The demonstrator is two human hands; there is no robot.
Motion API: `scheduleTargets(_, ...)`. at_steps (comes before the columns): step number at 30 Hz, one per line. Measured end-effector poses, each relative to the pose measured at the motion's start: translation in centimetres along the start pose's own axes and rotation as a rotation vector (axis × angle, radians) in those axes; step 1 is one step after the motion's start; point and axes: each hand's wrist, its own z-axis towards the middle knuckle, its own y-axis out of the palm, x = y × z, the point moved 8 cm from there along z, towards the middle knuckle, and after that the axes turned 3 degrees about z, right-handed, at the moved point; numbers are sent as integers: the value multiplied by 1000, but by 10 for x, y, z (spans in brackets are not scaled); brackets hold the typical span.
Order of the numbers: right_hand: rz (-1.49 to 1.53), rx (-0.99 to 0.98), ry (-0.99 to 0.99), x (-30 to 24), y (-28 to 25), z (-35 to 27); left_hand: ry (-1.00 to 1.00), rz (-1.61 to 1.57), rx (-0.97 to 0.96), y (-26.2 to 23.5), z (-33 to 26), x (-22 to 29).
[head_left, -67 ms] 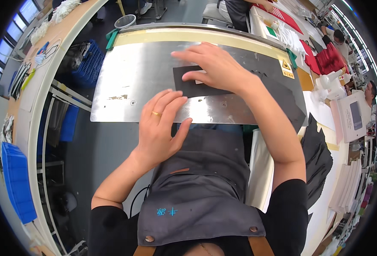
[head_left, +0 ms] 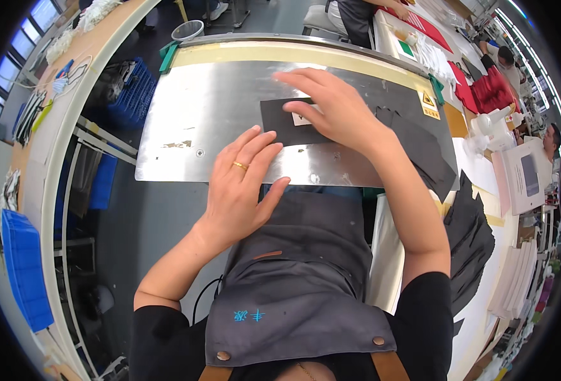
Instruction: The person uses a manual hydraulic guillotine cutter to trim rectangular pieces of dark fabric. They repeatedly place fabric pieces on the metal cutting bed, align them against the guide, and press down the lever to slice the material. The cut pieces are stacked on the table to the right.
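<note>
Rightward, slightly, the right hand (head_left: 341, 114) has moved, baring more of the white label (head_left: 301, 119) on the dark cloth (head_left: 274, 122), which lies flat on the metal-topped counter (head_left: 210, 101); its grip is spread wide, thumb apart from fingers, around nothing visible. The left hand (head_left: 242, 181) has its fingertips by the cloth's near left corner, grip loose and empty; whether they press it, I cannot tell

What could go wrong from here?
The right hand partly hides the pale label on the dark piece; its thumb might skew the label if loose.
The metal plate looks smooth; the dark piece could slide if the left hand nudges it.
Other dark pieces lie beside the right forearm, which might drag them.
</note>
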Motion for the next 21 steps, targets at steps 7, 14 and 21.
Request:
scheduleTargets(7,-106,-155,123,-49,7,-83,56,139,-275,27,2,1)
scheduleTargets(14,-371,-173,226,-37,-11,-110,50,132,-278,22,-6,-6)
scheduleTargets(21,-250,77,178,-44,-8,-113,32,105,-169,17,-3,4)
